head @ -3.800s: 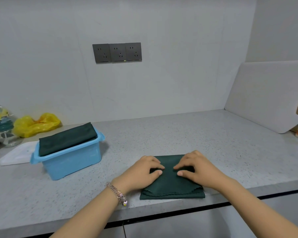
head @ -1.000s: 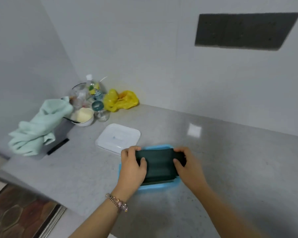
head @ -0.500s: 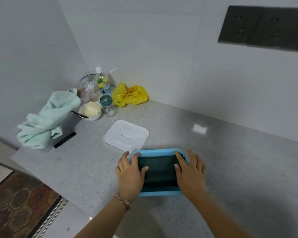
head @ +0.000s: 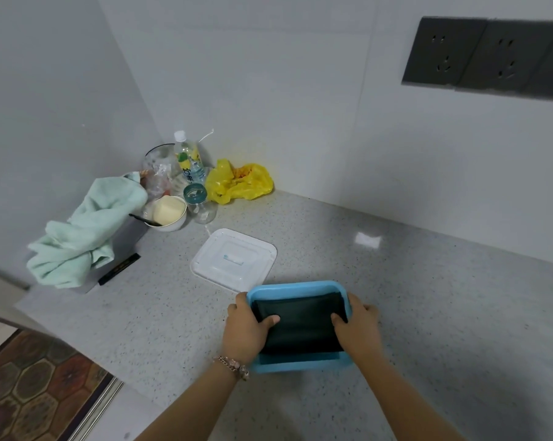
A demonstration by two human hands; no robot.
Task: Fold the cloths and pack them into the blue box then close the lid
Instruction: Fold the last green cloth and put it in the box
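Note:
The blue box (head: 296, 285) stands on the grey counter near its front edge, with folded dark green cloths (head: 300, 323) packed inside up to about the rim. My left hand (head: 243, 332) holds the box's left wall, fingers outside and thumb pressing on the top cloth. In the same way my right hand (head: 359, 329) holds the right wall, its thumb on the cloth. The white lid (head: 234, 259) lies flat on the counter just behind and left of the box, apart from it.
In the back left corner sit a mint towel (head: 84, 230) draped over a dark block, a bowl (head: 168, 213), a glass jar (head: 199, 202), a bottle (head: 189, 163) and a yellow bag (head: 240, 183). Wall sockets (head: 491, 55) are upper right. The counter's edge runs diagonally at lower left.
The folded cloth was carried from the counter front to the box and pushed down inside. In the last half second my fingers went from lying flat to curling over the box's side walls.

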